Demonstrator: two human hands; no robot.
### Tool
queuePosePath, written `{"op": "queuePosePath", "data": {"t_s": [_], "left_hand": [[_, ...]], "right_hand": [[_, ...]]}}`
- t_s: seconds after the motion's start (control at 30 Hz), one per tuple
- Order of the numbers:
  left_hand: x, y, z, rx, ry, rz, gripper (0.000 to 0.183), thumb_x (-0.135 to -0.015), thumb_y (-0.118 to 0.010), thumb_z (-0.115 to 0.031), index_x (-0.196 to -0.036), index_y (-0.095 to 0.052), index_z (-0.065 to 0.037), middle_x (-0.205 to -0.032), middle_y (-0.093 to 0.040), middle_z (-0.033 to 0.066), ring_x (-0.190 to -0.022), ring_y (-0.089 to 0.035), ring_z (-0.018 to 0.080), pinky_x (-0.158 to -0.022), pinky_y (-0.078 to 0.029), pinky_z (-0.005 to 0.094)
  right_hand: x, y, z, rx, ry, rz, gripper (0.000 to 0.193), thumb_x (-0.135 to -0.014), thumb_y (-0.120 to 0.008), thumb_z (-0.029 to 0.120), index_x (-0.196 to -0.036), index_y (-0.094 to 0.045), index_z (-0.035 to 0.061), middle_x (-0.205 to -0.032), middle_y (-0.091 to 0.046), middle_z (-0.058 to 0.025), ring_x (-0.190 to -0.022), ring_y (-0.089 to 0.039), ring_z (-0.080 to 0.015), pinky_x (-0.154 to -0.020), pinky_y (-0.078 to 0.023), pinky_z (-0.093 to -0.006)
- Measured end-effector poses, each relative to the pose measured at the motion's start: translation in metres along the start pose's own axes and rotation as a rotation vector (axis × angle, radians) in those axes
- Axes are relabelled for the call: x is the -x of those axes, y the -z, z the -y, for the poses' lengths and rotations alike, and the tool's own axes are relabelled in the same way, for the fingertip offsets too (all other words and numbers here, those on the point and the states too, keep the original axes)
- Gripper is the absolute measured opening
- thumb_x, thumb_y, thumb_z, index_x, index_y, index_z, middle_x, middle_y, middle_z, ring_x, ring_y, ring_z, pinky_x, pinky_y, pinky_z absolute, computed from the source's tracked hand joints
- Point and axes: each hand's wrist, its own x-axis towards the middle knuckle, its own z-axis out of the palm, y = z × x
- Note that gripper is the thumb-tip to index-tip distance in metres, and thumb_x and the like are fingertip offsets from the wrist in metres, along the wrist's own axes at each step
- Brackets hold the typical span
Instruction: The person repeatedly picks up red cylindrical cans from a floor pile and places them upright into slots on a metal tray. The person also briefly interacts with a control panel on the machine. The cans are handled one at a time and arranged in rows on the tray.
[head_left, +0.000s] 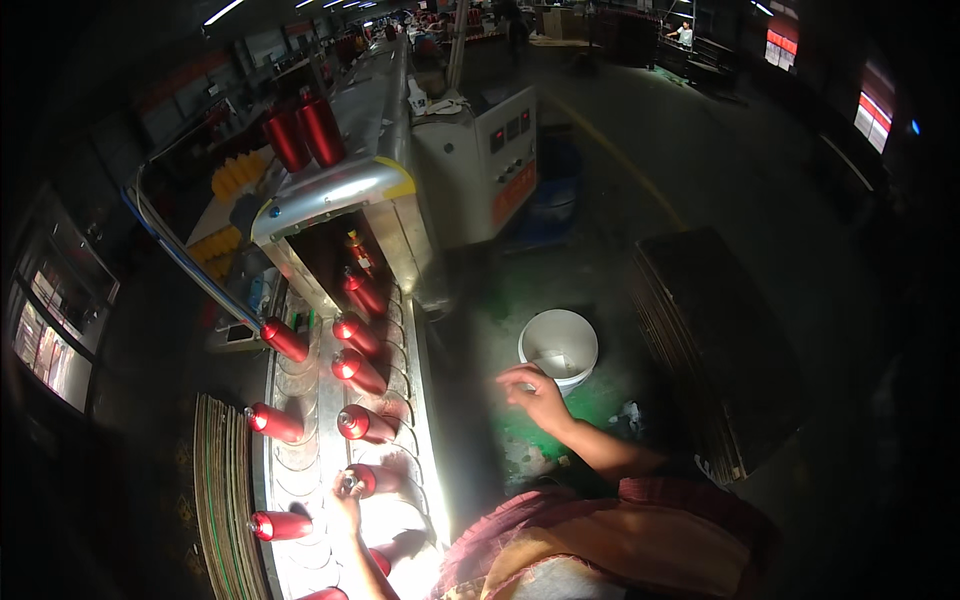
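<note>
My left hand (346, 508) reaches up from the lower edge, its fingers closed around the neck of a shiny red bottle (382, 480) on the conveyor (300, 480). Ahead of it in the same row stand more red bottles, among them one (366, 424) close by and another (359, 371) beyond. The left row also holds red bottles, one (283, 526) beside my left hand. My right hand (538, 398) hovers off the conveyor, by the near rim of a white bucket (558, 342). Its fingers are loosely bent and apart, with nothing visible in them.
The conveyor runs into a metal tunnel housing (335, 200), with two red bottles (303, 132) on top. A control cabinet (490, 165) stands right of it. Stacked flat sheets lie left (222, 490) and right (690, 340). Bright light washes out the near conveyor.
</note>
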Motion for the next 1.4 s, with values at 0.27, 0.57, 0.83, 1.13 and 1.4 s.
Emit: {"op": "queuePosePath", "data": {"t_s": [0.27,0.57,0.83,1.13,1.4], "left_hand": [[-0.009,-0.011,-0.060,-0.072,-0.155,-0.130,0.055,-0.084,-0.073,-0.007,-0.134,-0.052,-0.005,-0.134,-0.054,0.0149,-0.127,-0.048,0.0298,-0.108,-0.036,0.0408],[0.030,0.006,-0.085,0.086,-0.096,-0.177,0.039,-0.086,-0.070,-0.008,-0.124,-0.060,-0.003,-0.128,-0.058,0.0153,-0.124,-0.052,0.0262,-0.105,-0.039,0.0389],[0.046,0.018,-0.073,0.182,0.008,-0.149,0.037,-0.088,-0.068,-0.011,-0.123,-0.062,-0.001,-0.123,-0.062,0.0162,-0.114,-0.057,0.0234,-0.099,-0.043,0.0356],[0.059,0.018,-0.086,0.253,-0.030,-0.154,0.032,-0.088,-0.069,-0.012,-0.117,-0.064,0.001,-0.114,-0.066,0.0135,-0.109,-0.058,0.0194,-0.101,-0.040,0.0340],[0.067,0.017,-0.091,0.213,-0.071,-0.180,0.029,-0.088,-0.065,0.000,-0.116,-0.064,0.004,-0.111,-0.068,0.0110,-0.093,-0.063,0.0133,-0.082,-0.051,0.0260]], "right_hand": [[0.013,-0.013,0.003,-0.009,0.007,-0.009,0.022,-0.088,-0.058,-0.002,-0.107,-0.068,0.0033,-0.107,-0.056,-0.0053,-0.092,-0.057,-0.0140,-0.074,-0.055,-0.0264],[0.013,-0.035,0.000,-0.013,-0.064,0.058,0.022,-0.088,-0.059,0.000,-0.108,-0.069,0.0045,-0.109,-0.058,-0.0053,-0.091,-0.058,-0.0129,-0.075,-0.055,-0.0260],[0.014,-0.039,-0.003,-0.019,-0.094,0.079,0.021,-0.089,-0.060,0.001,-0.107,-0.070,0.0058,-0.112,-0.058,-0.0047,-0.093,-0.059,-0.0124,-0.076,-0.055,-0.0267],[0.015,-0.045,-0.001,-0.031,-0.084,0.106,0.019,-0.090,-0.061,0.003,-0.106,-0.070,0.0052,-0.111,-0.058,-0.0042,-0.094,-0.059,-0.0127,-0.077,-0.055,-0.0265],[0.025,-0.046,-0.001,-0.055,-0.072,0.100,0.019,-0.089,-0.061,0.002,-0.106,-0.070,0.0047,-0.109,-0.059,-0.0046,-0.095,-0.059,-0.0133,-0.077,-0.055,-0.0264]]}}
